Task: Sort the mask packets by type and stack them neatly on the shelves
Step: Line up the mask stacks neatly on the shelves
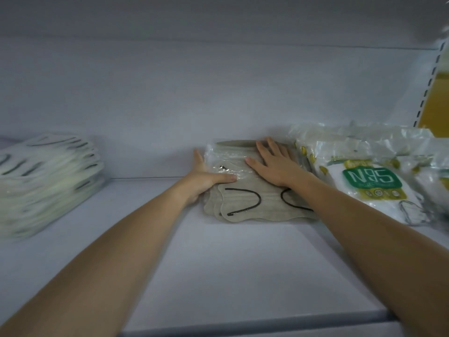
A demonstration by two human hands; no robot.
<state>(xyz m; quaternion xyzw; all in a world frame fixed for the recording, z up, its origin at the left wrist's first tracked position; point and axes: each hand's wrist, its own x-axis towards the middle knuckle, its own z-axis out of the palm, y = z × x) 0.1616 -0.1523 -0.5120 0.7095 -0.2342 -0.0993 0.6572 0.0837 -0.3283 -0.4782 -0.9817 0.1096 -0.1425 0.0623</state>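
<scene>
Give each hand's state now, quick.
Left hand: open, pressing the left side of the beige mask packets.
Right hand: open, flat on top of them.

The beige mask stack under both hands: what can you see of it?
The beige mask stack is low, of pleated fabric-like masks with black ear loops in clear crinkly wrap. It lies flat on the white shelf. The left hand braces its left edge, thumb on top; the right hand presses flat on top. N95 packets lie close on its right.
</scene>
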